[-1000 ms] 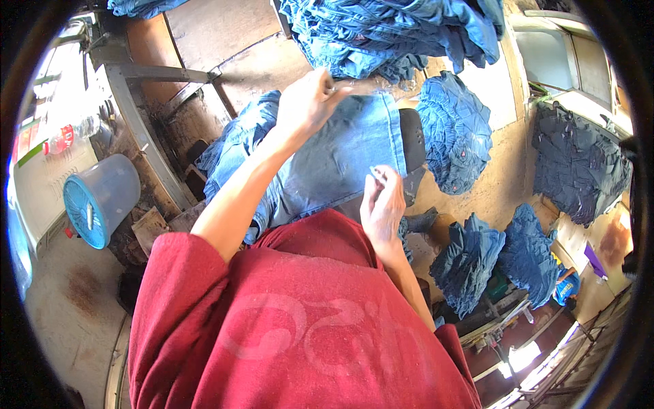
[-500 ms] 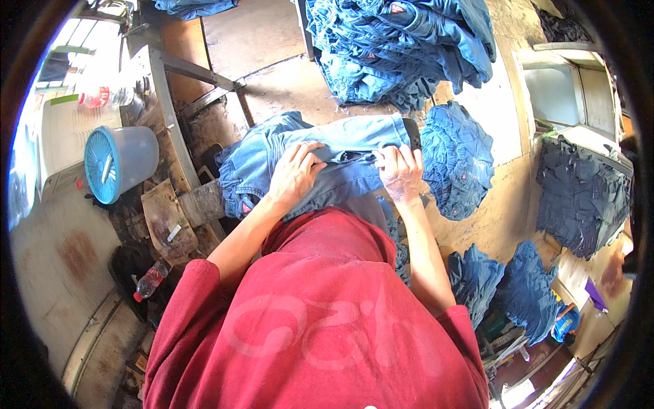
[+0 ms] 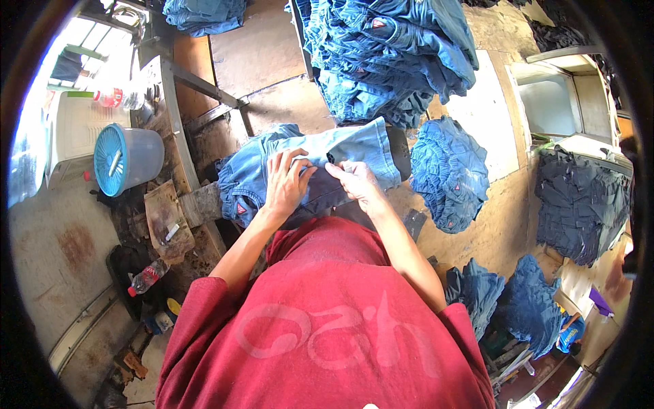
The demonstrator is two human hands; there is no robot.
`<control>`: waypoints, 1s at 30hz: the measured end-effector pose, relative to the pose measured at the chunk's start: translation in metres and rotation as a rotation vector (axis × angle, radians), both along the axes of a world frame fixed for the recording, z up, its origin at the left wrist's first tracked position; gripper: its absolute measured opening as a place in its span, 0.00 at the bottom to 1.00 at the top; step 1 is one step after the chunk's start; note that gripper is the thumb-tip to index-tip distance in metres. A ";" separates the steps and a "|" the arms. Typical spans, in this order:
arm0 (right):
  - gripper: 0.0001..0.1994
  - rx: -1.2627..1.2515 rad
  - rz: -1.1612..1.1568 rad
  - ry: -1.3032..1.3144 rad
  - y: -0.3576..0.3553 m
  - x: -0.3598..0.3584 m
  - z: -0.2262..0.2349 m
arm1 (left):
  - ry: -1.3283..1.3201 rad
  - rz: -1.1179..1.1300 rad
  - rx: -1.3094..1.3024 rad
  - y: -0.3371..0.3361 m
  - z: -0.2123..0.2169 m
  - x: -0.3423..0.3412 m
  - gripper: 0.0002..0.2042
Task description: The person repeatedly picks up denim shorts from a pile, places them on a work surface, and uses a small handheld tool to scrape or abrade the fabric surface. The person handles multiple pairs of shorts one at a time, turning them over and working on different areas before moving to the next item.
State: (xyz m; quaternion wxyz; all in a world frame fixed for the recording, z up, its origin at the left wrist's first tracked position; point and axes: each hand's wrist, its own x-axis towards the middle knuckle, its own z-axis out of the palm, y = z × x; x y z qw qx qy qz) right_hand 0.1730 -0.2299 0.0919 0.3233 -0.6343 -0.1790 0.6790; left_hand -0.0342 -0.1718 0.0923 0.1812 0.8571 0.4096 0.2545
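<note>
A pair of blue denim trousers (image 3: pixel 368 140) lies stretched over a narrow support in front of me, with its gathered elastic waist at the left and a hemmed leg end at the right. My left hand (image 3: pixel 286 185) rests on the cloth, its fingers curled and pinching at the fabric. Close beside it, my right hand (image 3: pixel 361 184) is closed in a pinch, thumb and forefinger at a small dark spot on the trousers. Whether that spot is an opening or a small object, I cannot tell. The hands are a little apart.
A tall pile of denim garments (image 3: pixel 388 61) stands beyond the trousers, and a smaller denim stack (image 3: pixel 449 174) lies to the right. Black garments (image 3: pixel 582 204) are stacked farther right. At left are a lidded bucket (image 3: pixel 129 160), a metal frame (image 3: pixel 170 116) and a plastic bottle (image 3: pixel 148 277).
My right hand has moved left, from near the hem to beside my left hand. The gap held spread in the cloth between my hands has closed to a small dark spot.
</note>
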 end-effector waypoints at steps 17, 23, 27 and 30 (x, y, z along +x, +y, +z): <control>0.16 0.452 -0.108 -0.546 -0.027 0.011 0.029 | -0.566 0.256 -1.527 -0.016 0.033 0.055 0.13; 0.26 0.190 0.199 -0.789 -0.023 0.021 0.037 | -0.688 0.340 -1.656 -0.029 0.029 0.042 0.10; 0.23 0.385 0.123 -0.724 -0.026 0.019 0.020 | -0.639 0.303 -1.577 -0.034 0.022 0.043 0.11; 0.22 0.449 0.014 -0.684 -0.030 0.018 0.010 | -0.711 0.326 -1.555 -0.039 0.020 0.042 0.09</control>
